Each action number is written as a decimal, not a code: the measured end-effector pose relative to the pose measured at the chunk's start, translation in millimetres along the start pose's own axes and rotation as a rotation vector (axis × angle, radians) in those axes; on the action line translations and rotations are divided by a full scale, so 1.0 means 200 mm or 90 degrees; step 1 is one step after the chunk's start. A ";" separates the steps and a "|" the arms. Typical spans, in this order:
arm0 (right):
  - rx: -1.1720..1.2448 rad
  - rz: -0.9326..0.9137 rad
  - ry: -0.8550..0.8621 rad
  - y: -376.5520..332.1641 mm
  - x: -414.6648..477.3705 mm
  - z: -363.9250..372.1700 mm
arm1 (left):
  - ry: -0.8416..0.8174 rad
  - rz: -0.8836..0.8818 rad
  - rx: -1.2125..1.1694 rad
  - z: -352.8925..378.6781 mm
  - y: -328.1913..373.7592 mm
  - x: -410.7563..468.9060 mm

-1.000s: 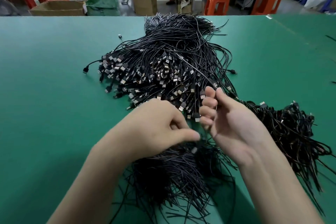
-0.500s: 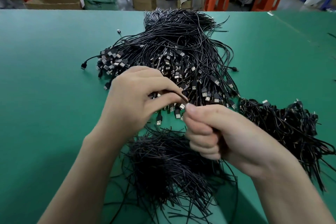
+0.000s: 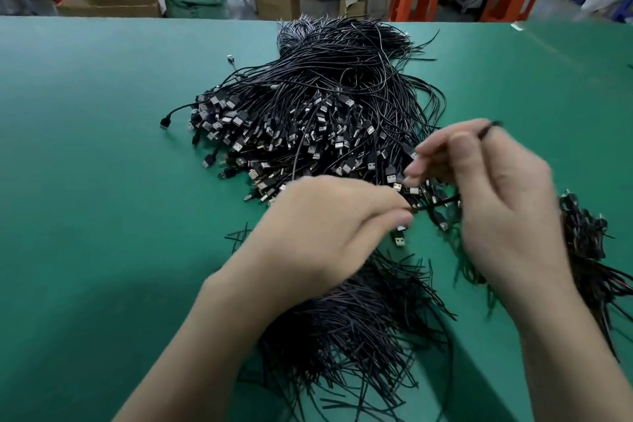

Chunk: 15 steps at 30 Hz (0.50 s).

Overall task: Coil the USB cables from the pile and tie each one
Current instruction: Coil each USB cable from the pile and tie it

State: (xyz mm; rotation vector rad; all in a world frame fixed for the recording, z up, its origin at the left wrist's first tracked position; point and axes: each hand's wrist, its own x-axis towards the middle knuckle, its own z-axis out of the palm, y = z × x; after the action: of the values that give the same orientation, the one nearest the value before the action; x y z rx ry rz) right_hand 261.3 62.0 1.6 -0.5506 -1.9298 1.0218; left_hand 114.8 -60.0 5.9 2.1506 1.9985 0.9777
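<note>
Nearest, a heap of short black ties (image 3: 359, 325) lies on the green table (image 3: 102, 216). Just beyond it, the left hand (image 3: 325, 233) has thumb and forefinger pressed together on a thin black cable (image 3: 440, 204). The cable's silver-tipped plug (image 3: 399, 239) hangs just below the fingertips.

The cable crosses to the right hand (image 3: 496, 216), which is blurred. Its fingers are curled round the cable, and a dark end pokes out above them, probably the same cable's far end. To the right sits a dark heap of coiled cables (image 3: 589, 250).

Farther back spreads the main pile (image 3: 325, 106), with slim black leads fanning away and squarish metal plugs bunched toward the near-left edge.

Such a cable is likely light and limp, with a smooth jacket that slides through fingers. The moulded plug should give the surest hold. The loops will probably spring open unless they are pinched where they cross while a tie goes on.
</note>
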 end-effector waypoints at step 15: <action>0.657 0.193 -0.093 -0.07 -0.02 0.13 | -0.015 -0.093 -0.146 0.06 -0.09 -0.02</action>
State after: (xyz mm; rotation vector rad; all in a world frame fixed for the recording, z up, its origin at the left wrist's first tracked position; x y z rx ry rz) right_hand 241.8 40.1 2.6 -0.1562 -1.1821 2.0793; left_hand 104.5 -56.6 -14.6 1.8627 1.8966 1.0926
